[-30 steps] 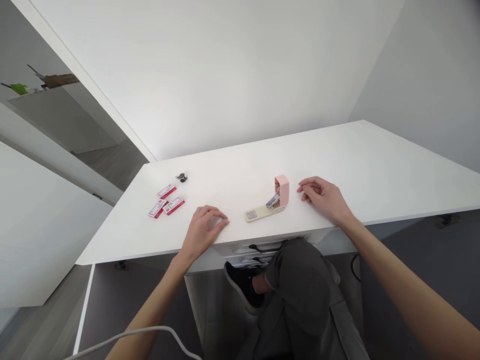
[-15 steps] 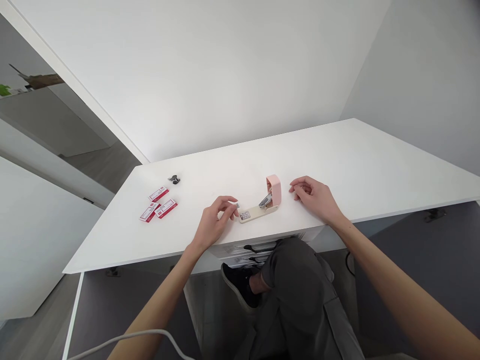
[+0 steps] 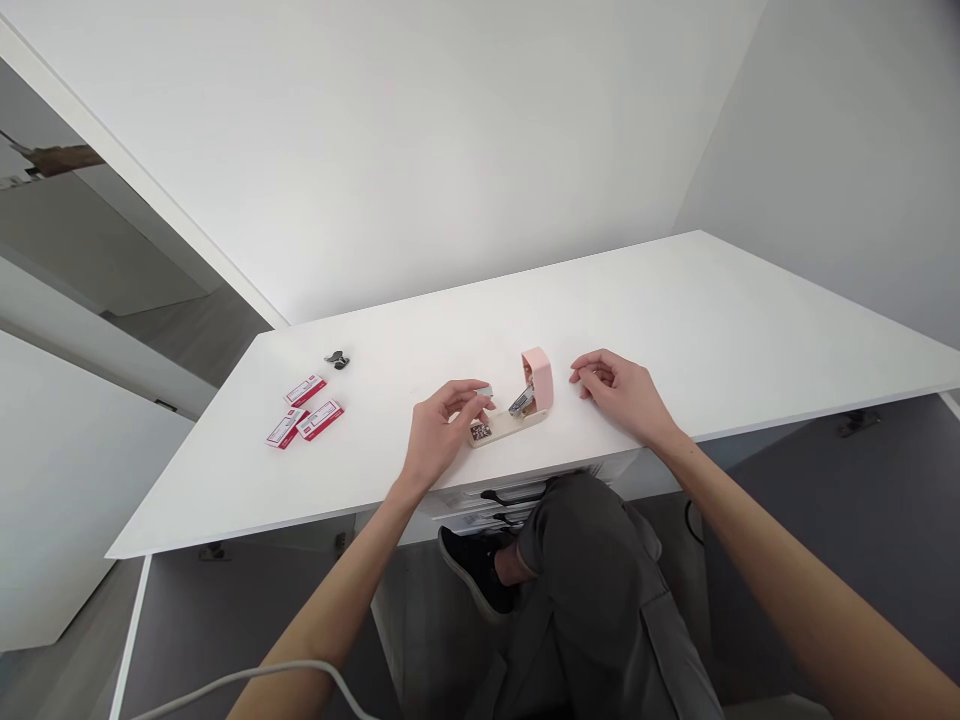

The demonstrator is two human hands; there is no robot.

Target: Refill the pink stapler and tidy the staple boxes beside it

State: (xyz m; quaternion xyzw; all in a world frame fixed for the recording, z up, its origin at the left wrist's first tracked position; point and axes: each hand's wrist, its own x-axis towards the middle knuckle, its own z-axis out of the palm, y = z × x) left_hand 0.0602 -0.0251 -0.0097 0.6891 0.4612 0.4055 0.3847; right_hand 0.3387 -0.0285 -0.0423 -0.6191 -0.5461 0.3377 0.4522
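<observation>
A pink stapler (image 3: 525, 400) lies on the white table (image 3: 720, 310) with its lid swung up and its metal staple channel showing. My left hand (image 3: 442, 430) hovers just left of the stapler's base and pinches a small silvery strip of staples (image 3: 484, 392) between thumb and fingertips. My right hand (image 3: 619, 390) rests on the table right of the stapler, its fingers loosely curled and holding nothing that I can see.
Three red-and-white staple boxes (image 3: 300, 415) lie at the left of the table, with a small black clip (image 3: 337, 359) behind them. My crossed legs and a black shoe (image 3: 480, 570) are under the front edge. A white cable (image 3: 247, 675) runs at lower left.
My left hand has lifted off the table and carried the staple strip right, up to the stapler's open front. The right hand has barely moved.
</observation>
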